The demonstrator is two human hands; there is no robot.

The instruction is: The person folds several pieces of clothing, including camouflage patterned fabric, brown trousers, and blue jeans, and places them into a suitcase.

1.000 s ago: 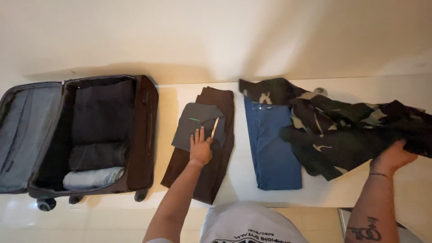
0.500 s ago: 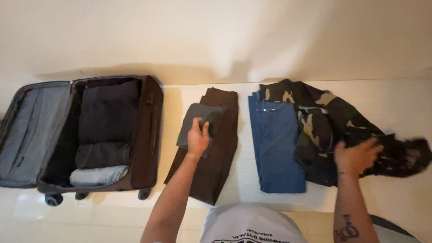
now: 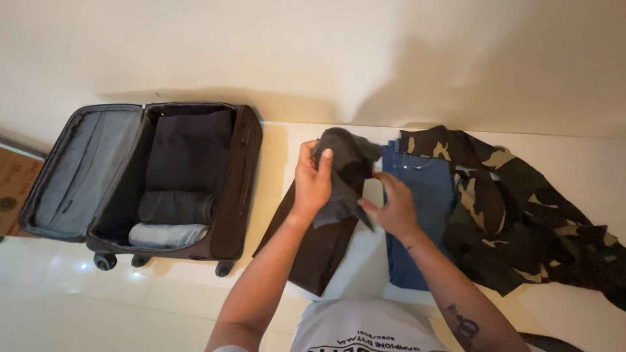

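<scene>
An open brown suitcase (image 3: pixel 228 176) stands at the left with folded dark clothes and a pale grey roll (image 3: pixel 166 234) inside. Beside it, brown trousers (image 3: pixel 313 251) lie flat on the white worktop (image 3: pixel 561 150). Above them the left hand (image 3: pixel 313 182) grips a grey garment (image 3: pixel 345 163), lifted clear; the right hand (image 3: pixel 393 208) pinches its lower edge. Blue jeans (image 3: pixel 427 195) and a camouflage jacket (image 3: pixel 521 215) lie at the right.

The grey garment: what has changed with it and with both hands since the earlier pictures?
The left hand lifted the grey garment off the brown trousers. The right hand released the camouflage jacket and came over to grasp it too. The suitcase contents and blue jeans look unchanged.
</scene>
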